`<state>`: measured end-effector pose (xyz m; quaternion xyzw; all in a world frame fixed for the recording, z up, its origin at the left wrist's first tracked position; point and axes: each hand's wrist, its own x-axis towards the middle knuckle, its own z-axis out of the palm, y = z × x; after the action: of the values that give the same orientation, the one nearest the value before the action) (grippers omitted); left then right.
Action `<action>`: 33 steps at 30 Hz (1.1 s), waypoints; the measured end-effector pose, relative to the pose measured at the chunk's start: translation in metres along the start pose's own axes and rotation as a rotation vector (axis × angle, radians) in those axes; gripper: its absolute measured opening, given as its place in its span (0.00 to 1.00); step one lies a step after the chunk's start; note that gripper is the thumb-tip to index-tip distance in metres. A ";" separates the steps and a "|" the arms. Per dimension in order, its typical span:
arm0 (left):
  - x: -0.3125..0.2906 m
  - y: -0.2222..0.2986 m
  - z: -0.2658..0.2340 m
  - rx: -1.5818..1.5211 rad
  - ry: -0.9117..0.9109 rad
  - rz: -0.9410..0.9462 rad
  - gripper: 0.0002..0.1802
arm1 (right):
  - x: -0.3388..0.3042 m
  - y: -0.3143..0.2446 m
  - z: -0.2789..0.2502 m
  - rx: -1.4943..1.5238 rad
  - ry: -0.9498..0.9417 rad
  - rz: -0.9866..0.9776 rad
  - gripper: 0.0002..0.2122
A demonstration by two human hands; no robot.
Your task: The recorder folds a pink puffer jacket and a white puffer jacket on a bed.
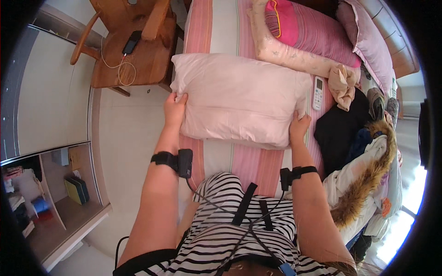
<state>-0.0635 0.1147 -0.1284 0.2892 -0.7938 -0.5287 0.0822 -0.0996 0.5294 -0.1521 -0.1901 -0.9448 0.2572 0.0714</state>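
A pale pink pillow [239,92] lies lengthwise across in front of me on the striped bed. My left hand [175,109] is closed on its left edge, the thumb on top. On the opposite edge, near the lower right corner, my right hand [299,125] pinches the fabric. The pillow's surface is lightly creased, with a fold running along its nearer half. The fingers beneath the pillow are hidden on both sides. Just beyond the pillow's right end is a white remote control [317,93].
A striped bedsheet [212,158] covers the bed. Folded bedding [294,57] and a magenta pillow [313,32] lie at the far right. Clothes with a fur trim [368,184] are heaped at right. A wooden chair [106,73] holding a phone [132,43] stands far left, beyond an open cabinet [64,193].
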 end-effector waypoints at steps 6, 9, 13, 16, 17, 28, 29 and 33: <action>-0.033 -0.003 0.019 0.468 0.221 0.092 0.24 | -0.014 0.008 -0.001 -0.156 0.160 -0.046 0.23; -0.031 -0.001 0.062 0.700 0.171 0.056 0.26 | 0.006 0.040 -0.004 -0.021 0.210 0.062 0.24; -0.021 -0.018 0.030 0.277 0.192 0.128 0.33 | -0.016 0.018 0.009 0.016 -0.092 -0.018 0.23; -0.033 0.035 0.026 0.893 0.308 0.740 0.35 | -0.024 0.021 -0.018 0.091 -0.260 -0.059 0.27; -0.047 0.053 0.035 0.895 0.219 0.849 0.35 | -0.032 0.025 -0.028 0.028 -0.297 -0.107 0.29; -0.098 0.072 0.091 1.331 -0.163 0.435 0.37 | -0.150 0.069 -0.279 0.293 -0.414 -0.417 0.23; -0.100 0.072 0.092 1.356 -0.155 0.387 0.36 | -0.150 0.086 -0.309 0.283 -0.281 -0.474 0.22; -0.104 0.066 0.080 1.304 -0.136 0.337 0.33 | -0.166 0.157 -0.422 -0.022 0.171 -0.233 0.24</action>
<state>-0.0376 0.2525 -0.0858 0.1182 -0.9880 0.0612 -0.0779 0.2019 0.7822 0.1226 -0.1012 -0.9536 0.2197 0.1791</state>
